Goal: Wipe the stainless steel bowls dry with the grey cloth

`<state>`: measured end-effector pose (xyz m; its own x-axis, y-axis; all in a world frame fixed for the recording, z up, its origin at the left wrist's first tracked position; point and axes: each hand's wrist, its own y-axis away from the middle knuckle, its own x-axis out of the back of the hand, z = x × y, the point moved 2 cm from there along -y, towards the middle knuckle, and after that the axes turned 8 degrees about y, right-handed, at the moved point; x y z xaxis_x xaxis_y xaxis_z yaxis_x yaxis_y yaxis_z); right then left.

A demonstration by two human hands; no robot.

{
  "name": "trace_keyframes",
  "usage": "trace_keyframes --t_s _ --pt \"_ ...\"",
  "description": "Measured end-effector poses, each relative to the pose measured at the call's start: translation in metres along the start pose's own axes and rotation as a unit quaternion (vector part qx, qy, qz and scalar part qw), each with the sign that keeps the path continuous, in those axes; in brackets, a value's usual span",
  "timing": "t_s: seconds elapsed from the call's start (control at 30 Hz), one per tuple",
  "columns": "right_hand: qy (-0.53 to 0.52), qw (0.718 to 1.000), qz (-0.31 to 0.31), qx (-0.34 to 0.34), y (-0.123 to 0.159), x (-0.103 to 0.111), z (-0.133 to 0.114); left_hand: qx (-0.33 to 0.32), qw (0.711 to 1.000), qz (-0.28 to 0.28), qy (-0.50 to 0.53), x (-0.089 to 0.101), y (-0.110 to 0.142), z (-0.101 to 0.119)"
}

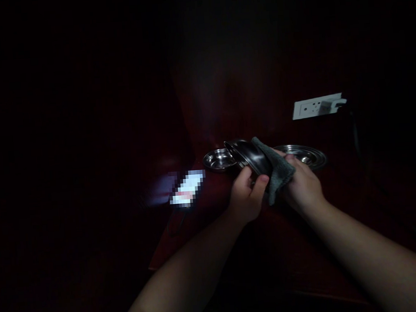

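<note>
My left hand [247, 196] grips a shiny metal bowl [248, 154], its thumb along the near side. The bowl is tilted above the table, its rim toward the upper left. A grey-green cloth [280, 167] lies against the bowl's right side, and my right hand [304, 182] is closed on it. Some of the right fingers are hidden behind the cloth. Behind the left hand, a shallow metal dish [219, 159] rests on the table. A wide metal plate [309, 156] lies behind the right hand, partly covered by it.
A phone [188, 189] with a lit, blurred-out screen lies near the left edge of the dark red table [165, 251]. On the back wall is a white socket panel [316, 106] with a plug and a cable [356, 133] hanging down. Most of the surroundings are very dark.
</note>
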<state>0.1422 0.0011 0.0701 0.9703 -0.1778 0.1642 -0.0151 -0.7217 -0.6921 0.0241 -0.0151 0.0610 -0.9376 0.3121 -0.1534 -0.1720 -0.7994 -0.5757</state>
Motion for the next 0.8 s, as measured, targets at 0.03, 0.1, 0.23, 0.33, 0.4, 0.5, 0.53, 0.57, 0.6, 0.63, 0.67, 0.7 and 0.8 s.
trace_keyframes --t_s 0.03,0.1,0.23,0.33,0.4,0.5,0.53,0.57,0.6,0.63,0.67,0.7,0.8 --pt "0.011 1.000 0.002 0.000 0.000 0.001 -0.002 0.005 1.000 -0.004 0.002 0.000 0.000 0.000" --pt "0.029 0.999 -0.007 0.017 0.001 0.000 -0.006 0.017 1.000 -0.012 0.008 -0.001 0.001 -0.001" --pt "0.088 0.992 -0.017 0.090 0.003 -0.001 -0.011 0.019 0.999 -0.029 0.016 -0.002 0.002 0.001" --pt "0.115 0.987 -0.024 0.112 0.004 0.000 -0.009 0.019 0.998 -0.052 -0.001 -0.003 0.002 0.004" --pt "0.125 0.984 -0.023 0.127 0.003 0.002 -0.008 0.014 0.997 -0.065 -0.037 -0.002 0.003 0.007" --pt "0.146 0.976 -0.008 0.158 0.002 0.006 -0.010 -0.013 0.989 -0.081 -0.122 -0.001 0.004 0.015" --pt "0.154 0.974 -0.001 0.167 0.002 0.007 -0.012 -0.025 0.985 -0.086 -0.149 -0.001 0.004 0.017" --pt "0.162 0.972 0.004 0.171 0.001 0.008 -0.014 -0.037 0.980 -0.091 -0.174 -0.001 0.004 0.019" --pt "0.168 0.971 0.008 0.172 0.001 0.009 -0.017 -0.049 0.975 -0.094 -0.194 -0.001 0.004 0.021" --pt "0.170 0.971 0.013 0.170 0.000 0.009 -0.019 -0.062 0.971 -0.094 -0.210 -0.001 0.004 0.023" --pt "0.170 0.972 0.018 0.163 -0.001 0.010 -0.021 -0.074 0.968 -0.091 -0.223 -0.001 0.005 0.024" --pt "0.168 0.973 0.022 0.154 -0.001 0.010 -0.022 -0.086 0.965 -0.084 -0.233 0.000 0.005 0.025" --pt "0.145 0.981 0.033 0.126 -0.004 0.010 -0.020 -0.112 0.962 -0.047 -0.247 0.002 0.007 0.025"
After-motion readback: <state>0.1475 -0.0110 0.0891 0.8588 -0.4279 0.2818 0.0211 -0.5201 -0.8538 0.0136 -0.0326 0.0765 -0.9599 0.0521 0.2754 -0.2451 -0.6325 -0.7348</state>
